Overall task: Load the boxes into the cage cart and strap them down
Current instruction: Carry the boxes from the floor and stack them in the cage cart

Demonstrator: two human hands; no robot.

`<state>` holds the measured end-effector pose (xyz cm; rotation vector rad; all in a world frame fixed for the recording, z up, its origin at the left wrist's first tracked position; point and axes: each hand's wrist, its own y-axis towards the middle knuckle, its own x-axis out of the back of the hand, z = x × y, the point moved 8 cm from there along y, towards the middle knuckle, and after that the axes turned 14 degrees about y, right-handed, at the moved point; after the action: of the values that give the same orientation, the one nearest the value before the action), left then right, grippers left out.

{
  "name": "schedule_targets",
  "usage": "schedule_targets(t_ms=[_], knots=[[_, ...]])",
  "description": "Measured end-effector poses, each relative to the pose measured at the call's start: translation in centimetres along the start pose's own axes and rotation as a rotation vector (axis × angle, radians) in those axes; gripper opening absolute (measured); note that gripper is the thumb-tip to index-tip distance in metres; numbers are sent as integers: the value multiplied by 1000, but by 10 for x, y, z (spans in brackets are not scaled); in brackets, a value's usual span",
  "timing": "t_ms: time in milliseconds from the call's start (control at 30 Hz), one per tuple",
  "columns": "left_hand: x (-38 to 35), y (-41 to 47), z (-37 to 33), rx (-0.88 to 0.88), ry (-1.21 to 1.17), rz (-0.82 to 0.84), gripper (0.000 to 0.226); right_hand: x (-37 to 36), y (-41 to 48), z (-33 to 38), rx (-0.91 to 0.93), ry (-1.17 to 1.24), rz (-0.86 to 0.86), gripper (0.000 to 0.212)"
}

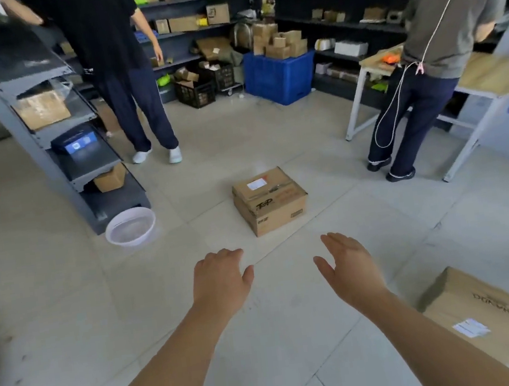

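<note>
Straight ahead on the floor sits a brown box [270,200] with a white label and tape on top. It is shut and nothing is touching it. It is turned a little, so one bottom corner points back toward the person. Its long side runs from left to right, and the right end is a bit farther away.

Both arms reach out toward it. The left hand [222,280] is flat and wide, thumb out, holding nothing. The right hand [348,264] is also wide and holds nothing, with its palm turned in toward the left hand. The box lies past the fingertips, lined up with the gap between the two hands. Neither hand looks clearly nearer. I think the hands are going for this box, one on each short end, and they need to go forward and down to get there.

A second box [482,312] lies near the right arm, low on the right. A white bowl [130,227] sits on the floor left of the first box, beside a grey rack [83,169]. Farther off, two other people stand by dark shelves [194,30] full of small boxes. No cage cart shows in this view.
</note>
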<state>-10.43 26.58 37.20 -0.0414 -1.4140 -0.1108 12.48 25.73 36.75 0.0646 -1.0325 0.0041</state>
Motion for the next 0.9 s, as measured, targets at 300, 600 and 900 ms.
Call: schedule_targets(t_ms=[300, 600, 900], knots=[[-25, 182, -38, -84, 40, 4, 42, 7, 156, -71, -113, -7, -13, 53], [-48, 372, -88, -14, -25, 42, 35, 17, 357, -149, -68, 18, 58, 50], [-107, 533, -99, 82, -52, 102, 34, -24, 542, -201, -28, 6, 175, 50]])
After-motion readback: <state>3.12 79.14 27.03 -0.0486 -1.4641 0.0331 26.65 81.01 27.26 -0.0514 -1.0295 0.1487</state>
